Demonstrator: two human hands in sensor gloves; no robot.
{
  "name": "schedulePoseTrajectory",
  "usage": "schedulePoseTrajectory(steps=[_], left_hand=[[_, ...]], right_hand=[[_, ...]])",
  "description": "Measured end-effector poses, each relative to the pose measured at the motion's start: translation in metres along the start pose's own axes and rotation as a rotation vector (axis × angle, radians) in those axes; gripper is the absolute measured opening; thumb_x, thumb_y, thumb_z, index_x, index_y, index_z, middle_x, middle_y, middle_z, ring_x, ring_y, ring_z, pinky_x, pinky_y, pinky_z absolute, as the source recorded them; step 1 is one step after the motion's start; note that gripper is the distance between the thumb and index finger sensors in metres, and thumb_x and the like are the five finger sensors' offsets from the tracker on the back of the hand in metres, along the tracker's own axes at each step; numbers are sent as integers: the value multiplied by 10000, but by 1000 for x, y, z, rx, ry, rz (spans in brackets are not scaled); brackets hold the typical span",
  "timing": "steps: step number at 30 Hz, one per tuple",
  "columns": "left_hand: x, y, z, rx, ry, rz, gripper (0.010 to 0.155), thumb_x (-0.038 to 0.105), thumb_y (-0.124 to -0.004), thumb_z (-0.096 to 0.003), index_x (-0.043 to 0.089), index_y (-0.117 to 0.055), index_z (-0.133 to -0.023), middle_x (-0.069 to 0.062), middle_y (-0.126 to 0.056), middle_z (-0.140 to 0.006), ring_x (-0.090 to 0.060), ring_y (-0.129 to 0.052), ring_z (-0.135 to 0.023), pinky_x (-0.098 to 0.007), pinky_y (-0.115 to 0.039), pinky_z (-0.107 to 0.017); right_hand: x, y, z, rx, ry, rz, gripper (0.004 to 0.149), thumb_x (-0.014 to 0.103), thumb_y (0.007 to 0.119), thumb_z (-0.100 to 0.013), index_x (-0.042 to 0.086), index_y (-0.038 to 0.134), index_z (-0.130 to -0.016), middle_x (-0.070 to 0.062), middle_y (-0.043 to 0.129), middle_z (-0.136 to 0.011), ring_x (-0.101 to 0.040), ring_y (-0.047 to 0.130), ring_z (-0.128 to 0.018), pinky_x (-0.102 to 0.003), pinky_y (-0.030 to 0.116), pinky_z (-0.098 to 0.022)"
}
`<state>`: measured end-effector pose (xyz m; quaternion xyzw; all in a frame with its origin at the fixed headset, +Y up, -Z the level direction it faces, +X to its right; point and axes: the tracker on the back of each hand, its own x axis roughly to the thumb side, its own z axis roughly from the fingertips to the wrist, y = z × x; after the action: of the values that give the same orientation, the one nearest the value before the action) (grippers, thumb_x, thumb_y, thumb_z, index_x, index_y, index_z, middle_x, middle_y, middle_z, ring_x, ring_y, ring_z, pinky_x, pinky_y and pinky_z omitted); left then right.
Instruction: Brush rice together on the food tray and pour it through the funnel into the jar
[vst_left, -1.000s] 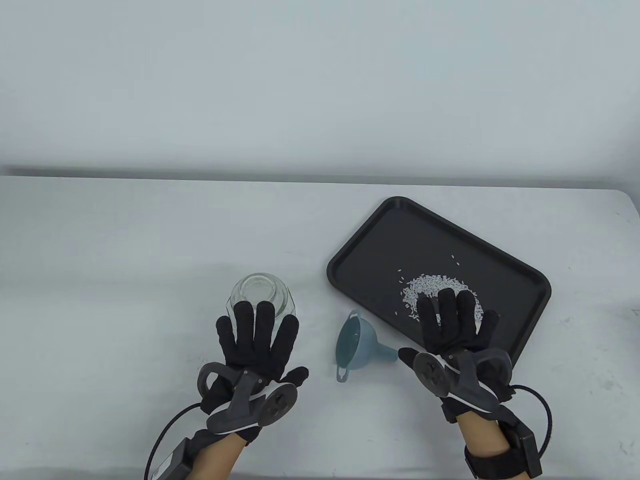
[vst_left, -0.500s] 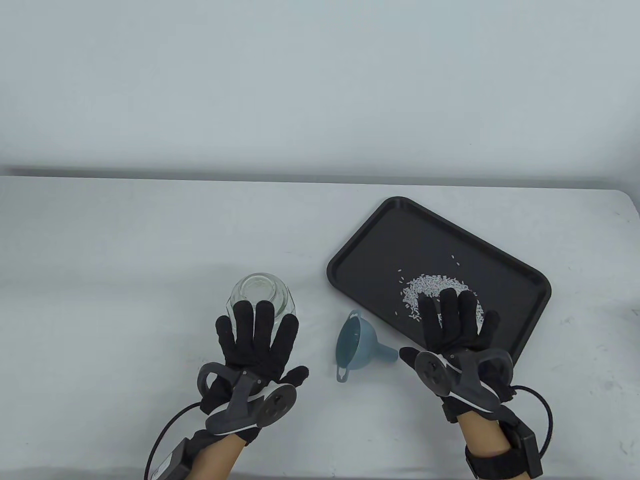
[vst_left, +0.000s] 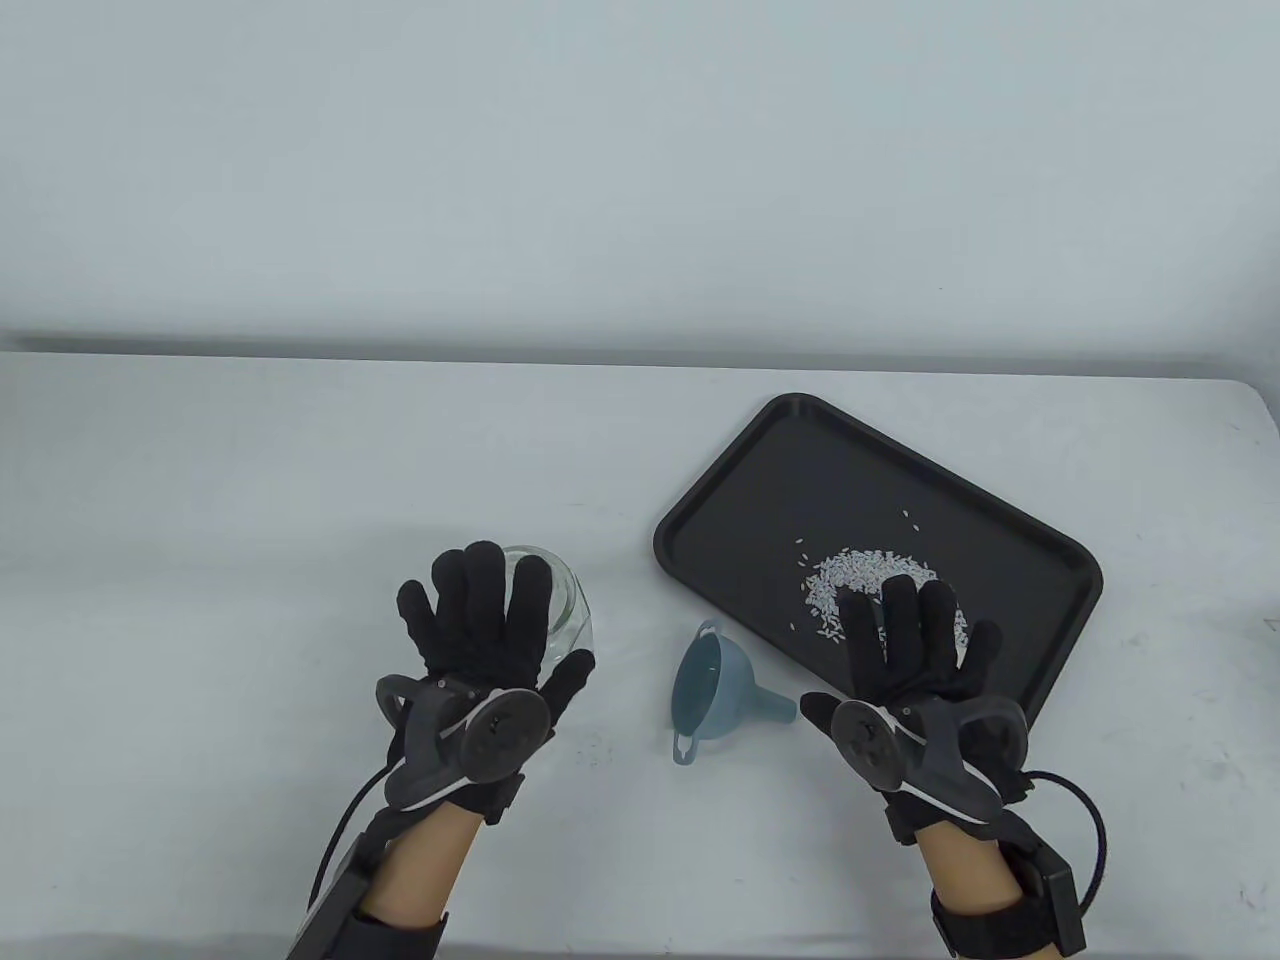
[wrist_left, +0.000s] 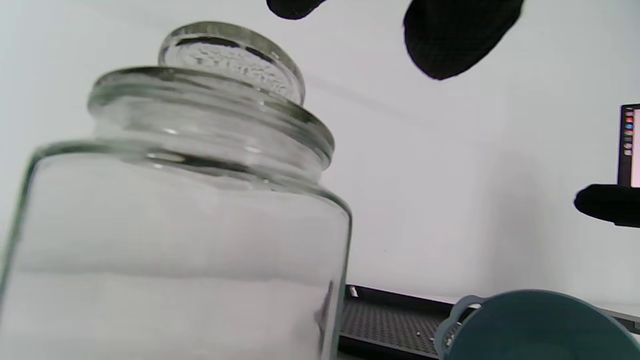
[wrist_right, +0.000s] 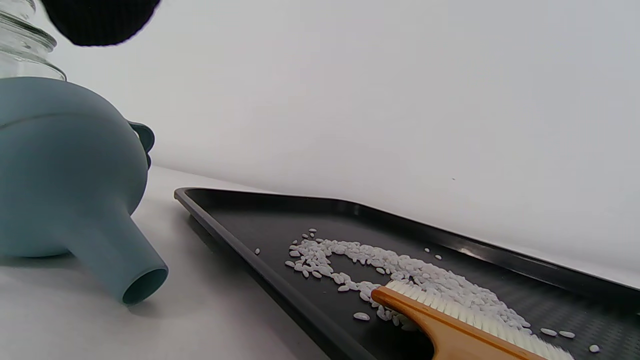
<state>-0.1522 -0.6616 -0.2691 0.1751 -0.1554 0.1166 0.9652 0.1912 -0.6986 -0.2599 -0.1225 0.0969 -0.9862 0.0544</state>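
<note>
A clear glass jar (vst_left: 565, 600) with a glass lid (wrist_left: 235, 60) stands at the front left. My left hand (vst_left: 480, 630) hovers over it with its fingers spread and straight, and its fingertips (wrist_left: 460, 35) stay above the lid. A blue-grey funnel (vst_left: 715, 695) lies on its side between jar and black tray (vst_left: 780, 480). White rice (vst_left: 860, 572) lies loosely heaped on the tray. My right hand (vst_left: 905, 650) is flat over the tray's near part, fingers straight. A wooden brush (wrist_right: 450, 332) with white bristles lies in the rice (wrist_right: 400, 267), hidden under the hand in the table view.
A few stray grains (vst_left: 907, 516) lie apart from the heap on the tray. The white table (vst_left: 300, 480) runs back to a grey wall. A screen edge (wrist_left: 629, 145) shows far right in the left wrist view.
My left hand has moved forward and a little left, and now covers the near left part of the jar. The right hand, tray, rice and funnel are unchanged.
</note>
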Motion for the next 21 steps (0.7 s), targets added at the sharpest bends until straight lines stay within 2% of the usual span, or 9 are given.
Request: schedulePoseTrajectory(steps=[5,12,21], left_hand=[[-11,-5,-16,-44,82,103,904,531,-641,-546,8,-213,-1147,-443,-152,-1102,-778,-300,-976,-876,-147,-584],[-15,-16,-27,-100,136,83,885,524,-653,-543,-10,-283,-1144,-443,-331,-1090,-754,-491,-928,-863,-248,-614],[-19,-17,-30,-15,141,33,806,472,-684,-538,11,-383,-1127,-409,-501,-1023,-671,-633,-858,-828,-330,-640]], right_hand=[[-1,0,0,-1,1,-9,926,652,557,-482,86,140,-1084,-319,125,-1119,-660,188,-1005,-838,152,-538],[-3,1,0,6,6,-21,929,652,557,-482,82,138,-1084,-321,127,-1118,-662,204,-1004,-839,154,-537],[-4,1,0,15,10,-31,927,649,558,-484,80,138,-1082,-325,136,-1117,-660,231,-1005,-839,161,-537]])
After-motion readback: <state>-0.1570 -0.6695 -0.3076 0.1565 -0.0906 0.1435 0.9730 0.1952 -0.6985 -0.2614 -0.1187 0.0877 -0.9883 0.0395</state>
